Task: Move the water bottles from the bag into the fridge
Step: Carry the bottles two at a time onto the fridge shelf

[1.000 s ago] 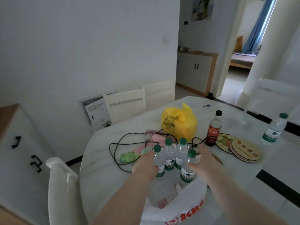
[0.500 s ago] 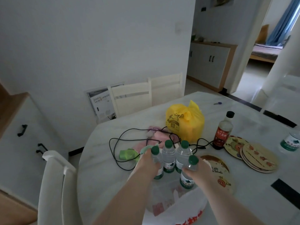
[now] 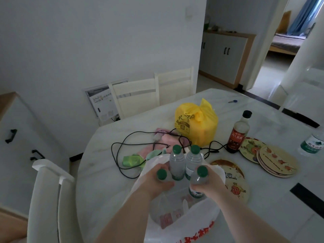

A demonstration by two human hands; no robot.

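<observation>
Several clear water bottles with green caps are bunched above an open white plastic bag [image 3: 198, 223] on the round table. My left hand [image 3: 154, 181] grips the left bottles, one cap [image 3: 161, 174] showing over my fingers and another bottle [image 3: 177, 163] beside it. My right hand [image 3: 210, 183] grips the right bottles, the near bottle [image 3: 199, 181] in front and a further bottle [image 3: 192, 160] behind. The bottles are lifted partly out of the bag. No fridge is in view.
On the table [image 3: 105, 172] lie a yellow tied bag [image 3: 196, 125], a dark sauce bottle [image 3: 238, 134], black cables [image 3: 122, 155], round mats [image 3: 277, 160] and another water bottle [image 3: 313, 146] at the right edge. White chairs [image 3: 47, 199] surround it. A cabinet [image 3: 14, 137] stands left.
The bottles have come up a little higher out of the bag in both hands. The view has shifted, with the table contents now further right.
</observation>
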